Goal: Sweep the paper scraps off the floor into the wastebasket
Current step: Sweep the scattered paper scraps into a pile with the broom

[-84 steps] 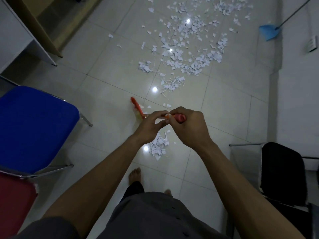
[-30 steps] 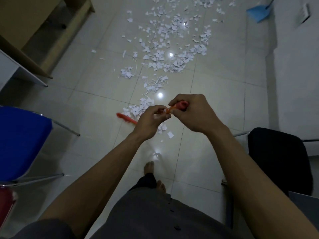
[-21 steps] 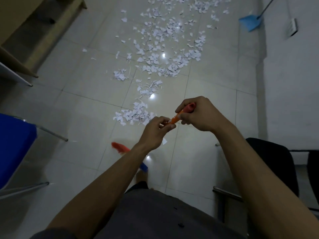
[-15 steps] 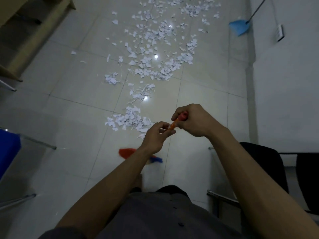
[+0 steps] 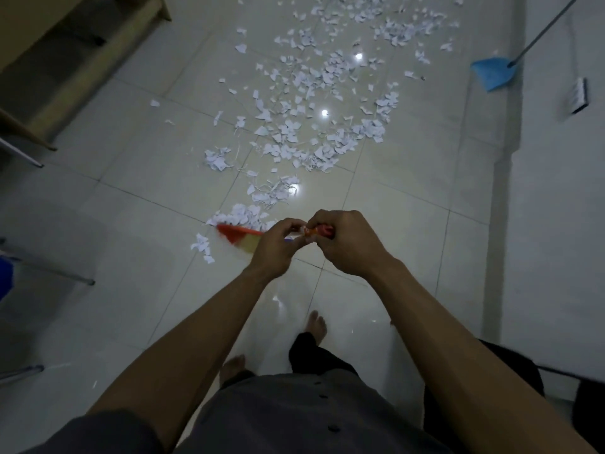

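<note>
Head view, closest in: what do you see?

Bare feet point(image 5: 316, 326) on a pale, glossy tiled floor point(image 5: 114, 208), with a black chair point(image 5: 510, 368) just to the right.

And the hands?

Each grip is clenched on the orange-red plastic broom handle point(image 5: 322, 231). The right hand point(image 5: 348, 245) wraps its top end, and the left hand point(image 5: 273, 249) pinches the shaft just below. The two hands touch.

Where is the broom's head?

The orange broom head with pale bristles point(image 5: 239, 239) is blurred. It sits low on the floor to the left of the left hand, right against a small heap point(image 5: 244, 216) of white torn paper scraps point(image 5: 311, 126).

Farther out?

Most scraps lie scattered across the tiles ahead. Beyond them, by the right wall, a blue plastic dustpan point(image 5: 492, 73) rests on a long grey pole.
</note>
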